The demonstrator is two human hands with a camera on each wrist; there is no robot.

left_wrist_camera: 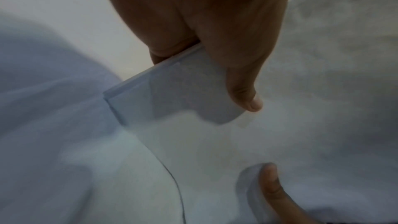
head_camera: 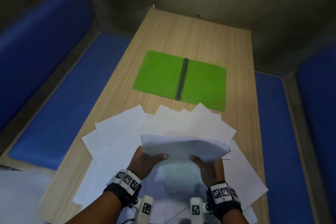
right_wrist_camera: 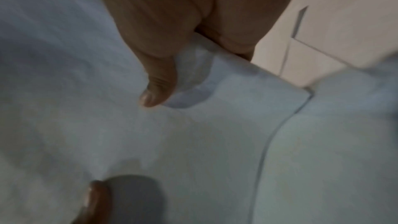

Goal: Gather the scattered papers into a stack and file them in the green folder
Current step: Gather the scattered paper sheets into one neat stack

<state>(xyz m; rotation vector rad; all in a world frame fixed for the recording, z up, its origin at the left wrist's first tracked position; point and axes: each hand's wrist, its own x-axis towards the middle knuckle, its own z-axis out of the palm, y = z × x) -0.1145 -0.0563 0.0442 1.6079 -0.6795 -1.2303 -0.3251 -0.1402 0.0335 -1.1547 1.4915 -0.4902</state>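
We hold a bowed stack (head_camera: 183,146) of papers above the counter (head_camera: 200,38), our left hand (head_camera: 145,160) and right hand (head_camera: 209,166) each with fingers clamped on a near corner, thumbs on top. More papers (head_camera: 118,131) lie fanned beneath, near the open folder (head_camera: 160,72) beyond. We judge the sag risky: loosely squared sheets could slide out, and lowering the stack could scatter the loose papers off the edge.

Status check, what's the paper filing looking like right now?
Both hands, left hand and right hand, grip one paper stack. Loose sheets remain on table. Green folder open, path unobstructed.
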